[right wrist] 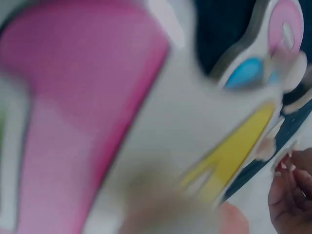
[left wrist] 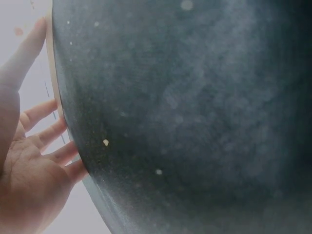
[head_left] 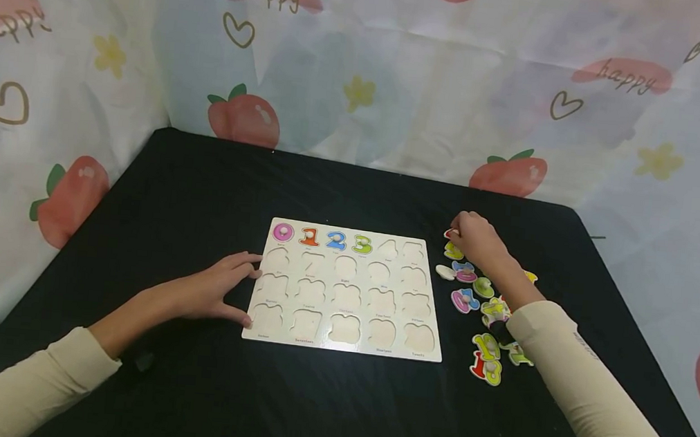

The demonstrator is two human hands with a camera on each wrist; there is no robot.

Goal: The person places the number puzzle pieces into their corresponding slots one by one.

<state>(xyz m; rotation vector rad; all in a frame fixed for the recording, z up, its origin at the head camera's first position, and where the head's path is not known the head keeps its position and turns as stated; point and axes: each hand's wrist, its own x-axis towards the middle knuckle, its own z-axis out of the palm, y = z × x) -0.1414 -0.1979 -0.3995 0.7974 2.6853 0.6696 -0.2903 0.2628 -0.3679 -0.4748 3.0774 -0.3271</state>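
Note:
A white wooden number puzzle board [head_left: 347,287] lies flat, with the 0, 1, 2 and 3 pieces in its top row beside bare recesses. My left hand [head_left: 219,290] touches the board's left edge, its fingers extended and the thumb near the lower corner; the left wrist view shows the same spread fingers [left wrist: 48,134]. To the right of the board, my right hand [head_left: 479,240] pinches a red-and-white number piece [head_left: 450,233] at the far end of the loose pieces. In the right wrist view the fingertips [right wrist: 288,170] cover much of that piece.
Several loose number pieces [head_left: 464,301] with knobs lie right of the board, some overlapping and partly under the right forearm. A large pink and yellow piece [right wrist: 92,97] fills much of the right wrist view. A patterned curtain [head_left: 401,63] stands behind the black table [head_left: 216,179].

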